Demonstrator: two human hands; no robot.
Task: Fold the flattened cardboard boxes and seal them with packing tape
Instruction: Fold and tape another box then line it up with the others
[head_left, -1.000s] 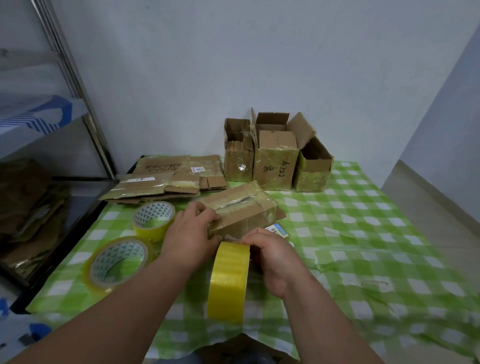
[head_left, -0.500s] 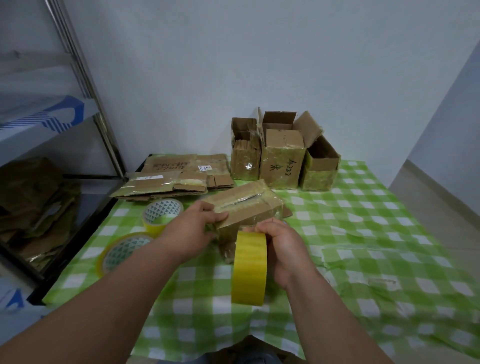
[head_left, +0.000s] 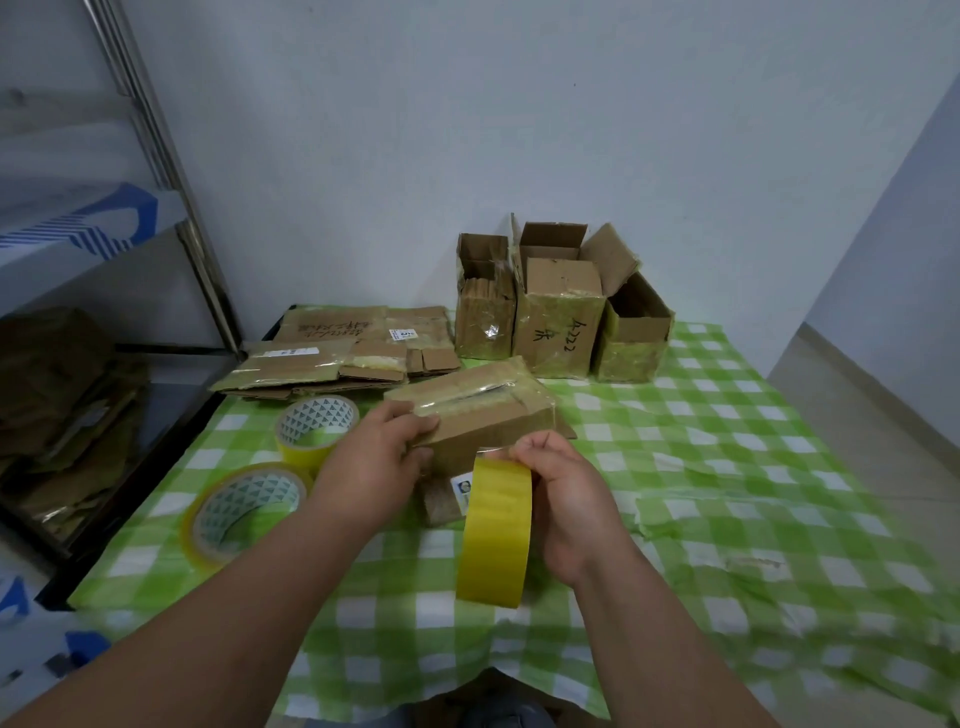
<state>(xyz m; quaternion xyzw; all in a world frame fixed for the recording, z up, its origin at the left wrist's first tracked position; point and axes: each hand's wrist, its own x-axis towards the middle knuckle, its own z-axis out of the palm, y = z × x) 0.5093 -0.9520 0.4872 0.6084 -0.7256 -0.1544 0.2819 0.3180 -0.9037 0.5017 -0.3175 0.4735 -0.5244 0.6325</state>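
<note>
A folded cardboard box (head_left: 483, 410) with glossy tape along its top seam sits on the green checked tablecloth (head_left: 727, 467). My left hand (head_left: 379, 462) grips its near left end. My right hand (head_left: 566, 499) holds a yellow tape roll (head_left: 493, 532) upright on edge just in front of the box, fingers through its core. A short clear strip runs from the roll to the box's near face. A stack of flattened boxes (head_left: 332, 353) lies at the back left.
Two more tape rolls lie left of the box, a yellow one (head_left: 316, 428) and a clear one (head_left: 244, 506). Three folded boxes (head_left: 558, 312) stand against the wall. A metal shelf (head_left: 104, 270) holding cardboard borders the table's left side.
My right hand has drawn the yellow roll nearer to me and a little right while my left hand stays gripping the box's end. The camera view has shifted slightly.
</note>
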